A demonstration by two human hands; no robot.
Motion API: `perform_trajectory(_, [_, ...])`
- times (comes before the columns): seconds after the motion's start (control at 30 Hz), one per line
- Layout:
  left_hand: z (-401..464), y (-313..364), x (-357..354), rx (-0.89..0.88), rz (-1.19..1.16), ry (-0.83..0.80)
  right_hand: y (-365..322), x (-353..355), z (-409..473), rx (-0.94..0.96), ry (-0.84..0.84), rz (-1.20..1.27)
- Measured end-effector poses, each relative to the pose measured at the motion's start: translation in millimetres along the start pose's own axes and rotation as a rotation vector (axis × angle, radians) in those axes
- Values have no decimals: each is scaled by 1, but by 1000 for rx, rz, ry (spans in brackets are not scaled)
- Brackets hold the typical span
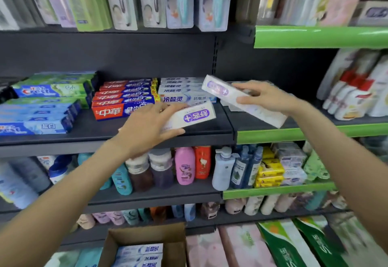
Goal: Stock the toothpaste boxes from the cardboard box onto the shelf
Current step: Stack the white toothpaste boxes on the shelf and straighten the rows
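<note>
**Two white toothpaste boxes at the dark shelf**

The dark shelf (117,132) carries stacked toothpaste. Below, the cardboard box (144,243) holds more. The left hand (147,129) grips a white-and-purple box (194,116) resting, it seems, on the shelf. The right hand (265,97) clasps a second white box (235,98), tilted, above the shelf.

Two held toothpaste boxes (194,116), one cardboard box (144,237)

Dark metal shop shelving (126,56) with green edge strips (315,36).
</note>
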State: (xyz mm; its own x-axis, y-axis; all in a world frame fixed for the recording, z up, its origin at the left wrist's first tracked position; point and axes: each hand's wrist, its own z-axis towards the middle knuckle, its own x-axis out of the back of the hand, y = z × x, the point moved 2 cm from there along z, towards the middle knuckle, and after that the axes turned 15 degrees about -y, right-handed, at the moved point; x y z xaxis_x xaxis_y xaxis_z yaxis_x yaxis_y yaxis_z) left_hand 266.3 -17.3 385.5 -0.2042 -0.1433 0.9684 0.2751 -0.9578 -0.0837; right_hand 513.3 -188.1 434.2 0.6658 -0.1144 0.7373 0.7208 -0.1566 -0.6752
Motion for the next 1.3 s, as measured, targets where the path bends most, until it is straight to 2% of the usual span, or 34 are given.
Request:
perform_trajectory(0.17, [43, 17, -25, -15, 159, -63, 49, 28, 18, -145, -305, -150])
perform_trajectory(0.27, [54, 22, -36, 2, 201, -71, 72, 31, 22, -209, -393, -173])
perform_trajectory(0.33, [58, 24, -41, 10, 199, -73, 83, 32, 25, -209, -320, -225])
perform_trajectory(0.47, [66, 28, -45, 54, 152, -99, 98, 30, 24, -76, -63, -590])
perform_trajectory(0.6, [69, 35, -46, 66, 132, -90, 107, 24, 15, -1, 58, -770])
perform_trajectory(0.7, [71, 39, -45, 58, 125, -52, 113, 30, 14, 57, 113, -764])
perform_trajectory(0.83, [82, 51, -40, 75, 105, 54, 123, 31, 21, 7, 260, -763])
perform_trajectory(0.93, [98, 62, -34, 103, 61, 132, 119, 26, 17, 35, 425, -625])
perform_trajectory(1.03, [114, 77, -26, 109, -20, 229, 98, 7, -15, 34, 558, -24])
perform_trajectory(1.1, [123, 94, -21, 132, -105, 280, 82, -20, -40, 50, 581, 414])
perform_trajectory(1.13, [127, 104, -18, 154, -171, 277, 76, -35, -50, 67, 570, 518])
perform_trajectory(1.23, [138, 135, -13, 214, -546, 150, 56, -67, -64, 129, 464, 527])
perform_trajectory(1.3, [144, 153, -11, 176, -830, 41, 48, -74, -64, 148, 427, 480])
